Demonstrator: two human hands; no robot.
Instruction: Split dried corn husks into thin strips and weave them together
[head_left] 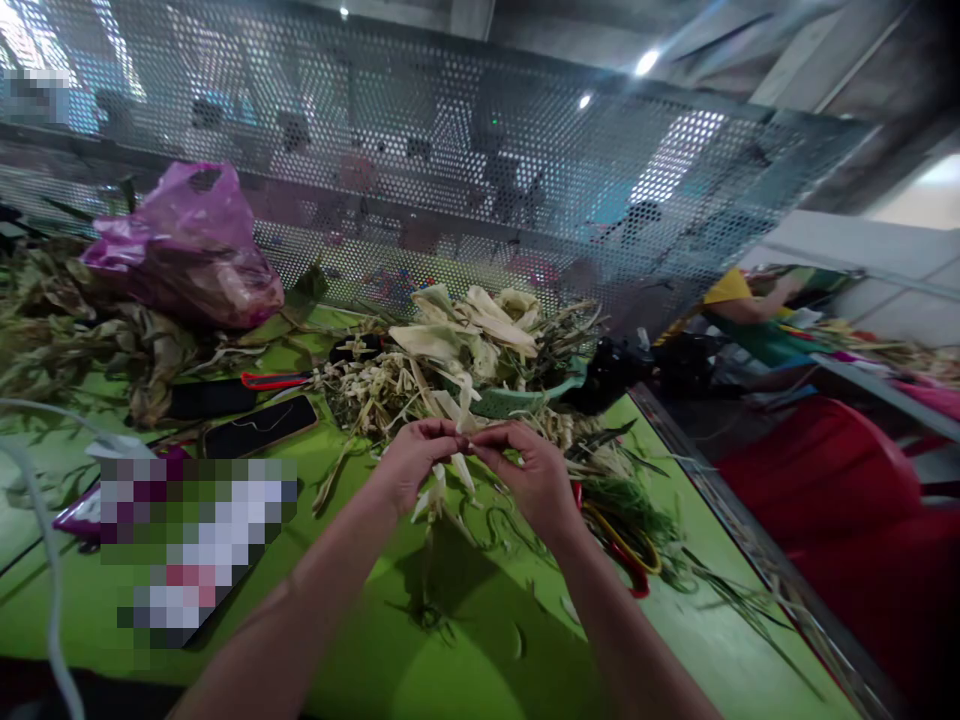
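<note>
My left hand [421, 458] and my right hand [526, 466] meet over the near middle of the green table. Fingertips of both are pinched together on a pale strip of corn husk [465, 402], whose ends show above and below them. The exact pinch point is covered by the fingers. Just beyond them lies a heap of dry cream-coloured husks [487, 335], partly in a green basket [525, 400]. Right of my right hand are scissors [626, 550] with red and yellow handles, beside a bundle of thin green strands [637, 510].
A pink plastic bag [184, 250] stands at the back left among brown dried leaves [150, 350]. A dark phone [259, 430] and a red-handled tool [274, 380] lie on the left. Behind rises a perforated metal screen [450, 150]. Red chairs [832, 480] and another person's arm [765, 300] are at right.
</note>
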